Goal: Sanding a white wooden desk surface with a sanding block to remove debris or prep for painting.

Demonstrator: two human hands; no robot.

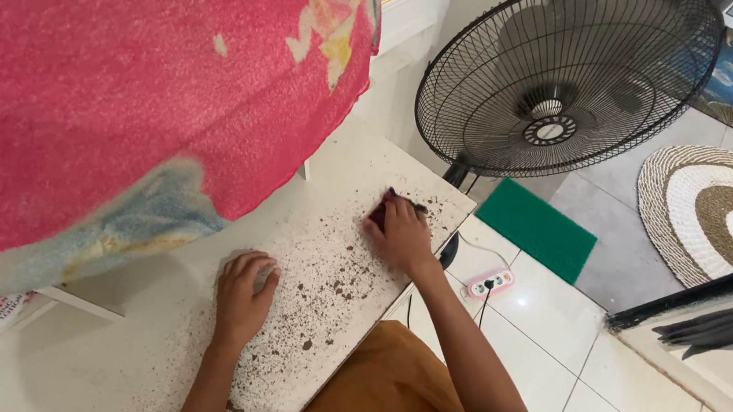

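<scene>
Pale floor tiles run under a white tabletop that juts toward a black standing fan, with a green mat, a round woven rug and a white power strip lying on the floor beyond it. Pink patterned fabric hangs close to the camera and hides the upper left part of the table.

Dark brown crumbs are scattered over the tabletop, thickest in a band that runs from the far right corner back toward the near edge. They look dry, loose and uneven, from fine dust to small flakes, against a smooth, hard, matte surface.

At the far right corner, the right hand presses down on a small dark red cloth. The fingers are curled over it and closed on it, so only its far rim shows past the fingertips; it looks soft and bunched. The cloth lies just short of the table's far edge, with the main spread of crumbs on the near side of it, toward the person. That arm reaches out along the right edge of the table.

The left hand rests flat on the tabletop nearer the middle, fingers loosely bent and holding nothing, at the left fringe of the crumb band. The right hand is therefore the one on the cloth; the left is well apart from it, with crumbs between them.

An orange-brown garment shows below the near right edge.
</scene>
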